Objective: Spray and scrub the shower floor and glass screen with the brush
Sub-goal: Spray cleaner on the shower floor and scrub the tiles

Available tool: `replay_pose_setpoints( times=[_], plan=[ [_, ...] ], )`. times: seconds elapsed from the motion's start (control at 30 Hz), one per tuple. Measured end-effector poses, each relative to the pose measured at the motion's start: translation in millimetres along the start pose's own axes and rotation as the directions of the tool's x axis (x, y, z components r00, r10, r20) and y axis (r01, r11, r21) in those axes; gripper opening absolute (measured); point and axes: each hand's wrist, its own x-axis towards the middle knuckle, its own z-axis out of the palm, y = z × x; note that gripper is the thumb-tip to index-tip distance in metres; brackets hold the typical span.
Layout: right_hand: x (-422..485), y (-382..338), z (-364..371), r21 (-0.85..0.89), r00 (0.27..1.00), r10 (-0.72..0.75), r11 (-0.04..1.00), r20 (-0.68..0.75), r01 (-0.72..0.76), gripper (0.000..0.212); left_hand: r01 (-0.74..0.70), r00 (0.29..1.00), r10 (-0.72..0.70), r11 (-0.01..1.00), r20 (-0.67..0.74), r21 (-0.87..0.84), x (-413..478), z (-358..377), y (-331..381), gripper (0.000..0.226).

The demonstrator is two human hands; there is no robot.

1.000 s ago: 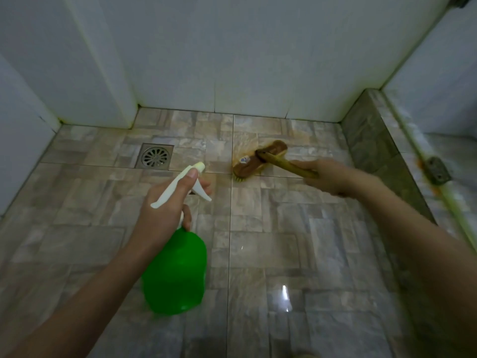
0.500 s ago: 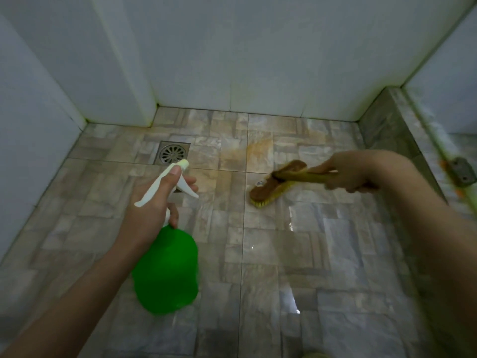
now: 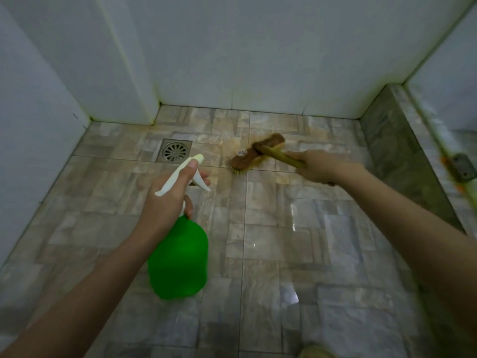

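Note:
My left hand (image 3: pixel 167 202) grips the neck of a green spray bottle (image 3: pixel 179 259) with a white trigger head (image 3: pixel 185 174), held above the tiled shower floor (image 3: pixel 284 241), nozzle pointing away toward the drain. My right hand (image 3: pixel 320 165) holds the yellow handle of a brown scrub brush (image 3: pixel 255 153). The brush head lies bristles-down on an orange-stained tile near the back wall. The glass screen stands at the right edge (image 3: pixel 449 73).
A square metal floor drain (image 3: pixel 175 150) sits left of the brush. White tiled walls (image 3: pixel 232 52) close the back and left. A raised stone kerb (image 3: pixel 402 151) runs along the right, carrying a rusty metal bracket (image 3: pixel 464 167). The floor is wet and glossy.
The brush has gone back up and away toward the wall after being pulled closer half a second ago. The spray bottle stayed in about the same place.

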Motion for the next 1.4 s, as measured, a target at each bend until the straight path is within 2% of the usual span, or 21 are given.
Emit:
replay_pose_setpoints(
  times=[0.07,0.13,0.23,0.3,0.4,0.5,0.57,0.63,0.7,0.77,0.83,0.9,0.97,1.03,1.1,1.17,1.27,1.33,1.4],
  plan=[
    [4.7,32.1,-14.1,-0.002,1.0,0.005,1.0,-0.005,-0.005,0.054,0.003,1.0,-0.004,1.0,0.005,0.022,1.6,6.6,0.5,0.045],
    [-12.2,76.7,-34.4,-0.065,0.985,0.134,0.99,0.108,-0.127,0.055,-0.007,1.0,0.006,0.998,0.023,0.057,4.1,10.8,-1.3,0.048],
    [-36.9,116.6,-48.5,-0.047,0.924,0.348,0.937,0.16,-0.345,0.052,-0.01,0.999,0.007,0.999,0.051,0.052,10.3,19.2,-1.9,0.025],
    [-22.0,109.5,-49.9,-0.069,0.937,0.341,0.939,0.074,-0.337,0.05,-0.007,0.999,0.003,0.997,0.053,0.083,18.1,30.4,1.5,0.026],
    [19.2,107.6,-41.6,-0.045,0.977,0.208,0.977,-0.04,-0.21,0.056,-0.041,0.996,0.031,0.992,0.082,0.116,26.6,47.3,10.7,0.042],
    [19.5,132.3,-62.0,-0.058,0.964,0.258,0.965,0.059,-0.255,0.048,-0.05,0.997,0.045,0.996,0.069,0.076,32.7,59.1,18.5,0.044],
    [-2.2,148.1,-77.5,-0.124,0.916,0.36,0.932,0.178,-0.342,0.031,-0.037,0.999,0.035,0.999,0.041,0.041,37.4,64.9,22.0,0.024],
    [-7.5,162.7,-84.3,-0.139,0.889,0.438,0.897,0.135,-0.42,0.021,-0.04,0.999,0.04,0.999,0.016,0.002,42.1,69.2,24.3,0.019],
    [12.5,163.3,-79.0,-0.094,0.92,0.391,0.917,0.019,-0.388,0.022,-0.056,0.997,0.057,0.998,0.045,-0.019,46.9,73.3,22.7,0.025],
    [45.2,158.5,-67.3,-0.035,0.956,0.279,0.958,-0.087,-0.283,0.038,-0.046,0.996,0.048,0.999,0.071,-0.029,49.9,77.2,20.2,0.037],
    [68.9,158.9,-61.1,0.05,0.972,0.199,0.98,-0.123,-0.194,0.05,-0.03,0.997,0.033,0.998,0.067,-0.047,53.2,79.1,16.1,0.032],
    [72.4,174.8,-68.3,0.01,0.981,0.177,0.984,-0.081,-0.176,0.054,-0.038,0.997,0.042,0.998,0.067,-0.06,55.3,79.3,14.1,0.025],
    [63.7,195.6,-75.5,-0.009,0.976,0.217,0.976,0.016,-0.217,0.051,-0.034,0.998,0.037,0.997,0.046,-0.07,58.0,77.2,12.9,0.027],
    [60.0,197.2,-73.7,-0.016,0.968,0.25,0.968,0.033,-0.25,0.055,-0.009,1.0,0.011,0.996,0.02,-0.092,60.4,76.0,14.4,0.026],
    [73.7,174.8,-63.1,0.0,0.983,0.18,0.984,-0.025,-0.18,0.058,-0.01,1.0,0.011,0.996,0.017,-0.088,63.8,75.4,14.4,0.021],
    [99.4,151.2,-50.0,0.084,0.997,0.041,0.996,-0.065,-0.035,0.062,-0.017,1.0,0.018,0.997,0.018,-0.069,67.3,73.3,12.1,0.021],
    [118.3,150.3,-55.0,0.068,0.997,-0.071,0.995,-0.005,0.071,0.064,-0.028,0.999,0.029,0.999,0.032,-0.021,70.7,66.0,9.2,0.041],
    [110.2,166.1,-67.0,0.047,0.997,-0.032,0.998,0.076,0.029,0.064,-0.024,1.0,0.024,1.0,0.012,-0.012,71.1,59.8,10.8,0.048],
    [99.7,167.3,-69.1,0.07,0.995,0.004,0.997,0.104,-0.011,0.064,-0.015,1.0,0.015,1.0,-0.025,-0.026,71.8,54.6,13.7,0.035]
  ],
)
